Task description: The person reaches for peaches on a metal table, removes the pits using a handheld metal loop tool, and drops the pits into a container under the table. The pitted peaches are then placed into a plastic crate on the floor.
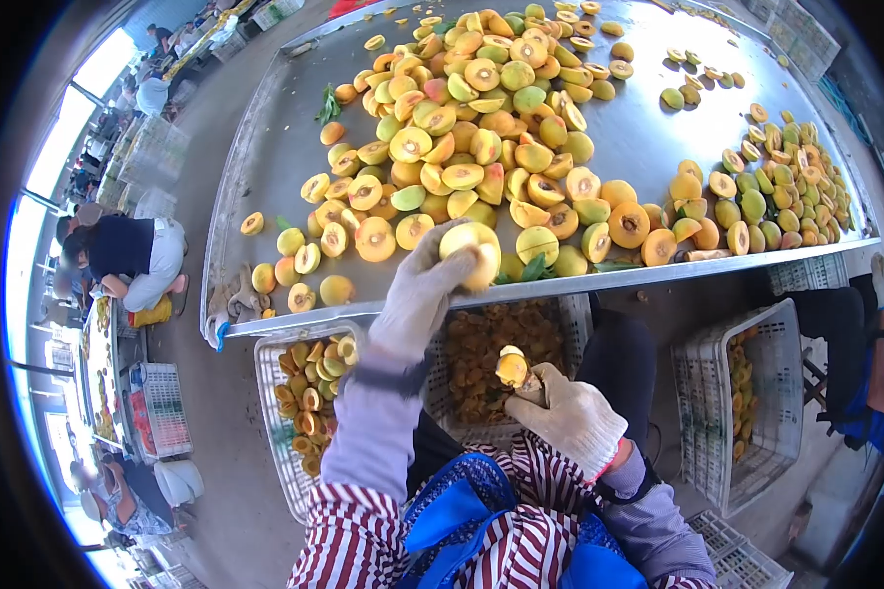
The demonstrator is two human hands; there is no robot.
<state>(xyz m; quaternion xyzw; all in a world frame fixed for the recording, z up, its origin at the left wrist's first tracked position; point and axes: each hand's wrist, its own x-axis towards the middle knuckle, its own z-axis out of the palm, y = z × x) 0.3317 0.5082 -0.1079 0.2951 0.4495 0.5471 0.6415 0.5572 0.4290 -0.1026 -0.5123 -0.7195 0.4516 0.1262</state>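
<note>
Nearby, left fingers (434, 263) clasping peach (473, 251), right fingers (548, 385) pinching fruit piece (511, 367), crates (707, 393) beneath

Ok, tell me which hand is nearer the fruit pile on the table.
Left. The left hand grips a fruit at the pile's near edge; the right hand holds an orange piece lower, below the table.

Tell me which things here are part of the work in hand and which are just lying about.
In use: left hand on a peach; right hand holding a fruit piece; scraps crate; crate of halves.
Lying about: far peach pile; leaves; side crate.
</note>
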